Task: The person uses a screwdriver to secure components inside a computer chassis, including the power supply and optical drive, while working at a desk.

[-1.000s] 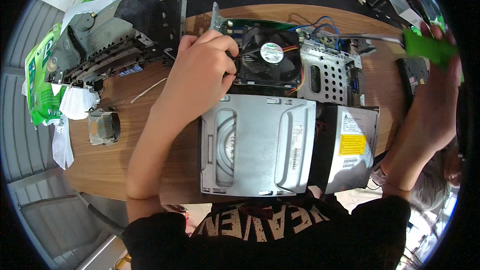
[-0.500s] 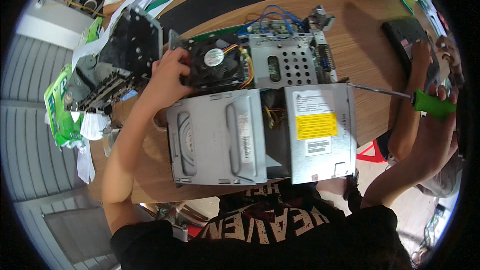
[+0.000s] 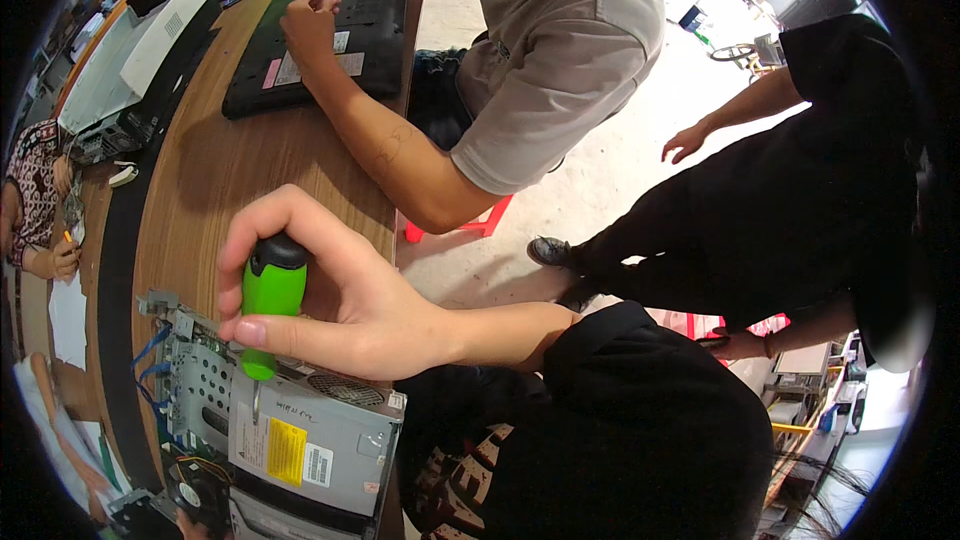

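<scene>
Green-and-black plastic-handled screwdriver [image 3: 274, 288] wrapped in right hand [image 3: 350, 315], shaft over yellow-labelled flat silver metal drive [image 3: 345, 428] at edge of brown wooden counter [image 3: 205, 190]. Left hand [image 3: 187, 526] mostly cropped near black pale-hubbed fan [image 3: 200, 488]; grip: cannot tell. Innards exposed; drive, fan apparently undetached.

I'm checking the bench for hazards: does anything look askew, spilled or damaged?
No spill or damage is evident. One thing looks untidy: the blue wires bow out loosely past the edge of the perforated metal frame, where they might snag.
</scene>
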### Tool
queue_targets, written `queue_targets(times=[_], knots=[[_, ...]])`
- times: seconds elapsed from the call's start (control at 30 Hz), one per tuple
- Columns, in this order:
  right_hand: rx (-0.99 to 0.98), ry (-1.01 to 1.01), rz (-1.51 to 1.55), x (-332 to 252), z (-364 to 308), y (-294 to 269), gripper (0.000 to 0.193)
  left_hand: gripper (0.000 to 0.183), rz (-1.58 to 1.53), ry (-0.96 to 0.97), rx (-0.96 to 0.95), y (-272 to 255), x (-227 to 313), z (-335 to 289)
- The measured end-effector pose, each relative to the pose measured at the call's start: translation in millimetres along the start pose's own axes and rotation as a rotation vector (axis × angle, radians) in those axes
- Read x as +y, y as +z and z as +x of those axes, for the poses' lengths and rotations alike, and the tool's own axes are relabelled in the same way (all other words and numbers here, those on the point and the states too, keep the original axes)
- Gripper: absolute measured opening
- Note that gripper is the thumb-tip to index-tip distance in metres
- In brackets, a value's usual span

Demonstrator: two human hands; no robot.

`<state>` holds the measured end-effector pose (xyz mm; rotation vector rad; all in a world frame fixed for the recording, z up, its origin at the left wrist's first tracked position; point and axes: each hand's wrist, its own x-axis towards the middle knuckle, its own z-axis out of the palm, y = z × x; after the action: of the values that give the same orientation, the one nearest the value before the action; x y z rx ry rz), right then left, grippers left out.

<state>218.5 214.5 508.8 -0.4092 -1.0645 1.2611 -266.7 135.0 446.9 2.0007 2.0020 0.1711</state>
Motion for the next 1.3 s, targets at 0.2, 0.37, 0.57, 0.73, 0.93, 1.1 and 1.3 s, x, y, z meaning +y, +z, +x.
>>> queue_targets(times=[0.2,0.37,0.57,0.73,0.93,1.1,1.3], knots=[[0.084,0.078,-0.066,19,7,22,0.038,0.04,0.058,-0.074,0.015,-22,13,-25],[0.074,-0.077,0.022,11,-3,-3,0.04,0.031,0.091,0.023,0.081,-27,38,10],[-0.126,0.136,0.171,35,-20,20,0.037,0.028,0.103,-0.073,0.042,-19,34,-16],[-0.129,0.195,0.175,44,-24,33,0.038,0.029,0.132,-0.134,-0.009,-17,44,-15],[-0.069,0.207,0.172,50,-22,30,0.037,0.03,0.234,-0.167,-0.04,-30,65,-7],[-0.062,0.237,0.158,57,-24,31,0.036,0.029,0.168,-0.185,-0.036,-24,55,-15],[-0.103,0.244,0.16,53,-24,34,0.037,0.026,0.119,-0.214,-0.012,-21,50,-13]])
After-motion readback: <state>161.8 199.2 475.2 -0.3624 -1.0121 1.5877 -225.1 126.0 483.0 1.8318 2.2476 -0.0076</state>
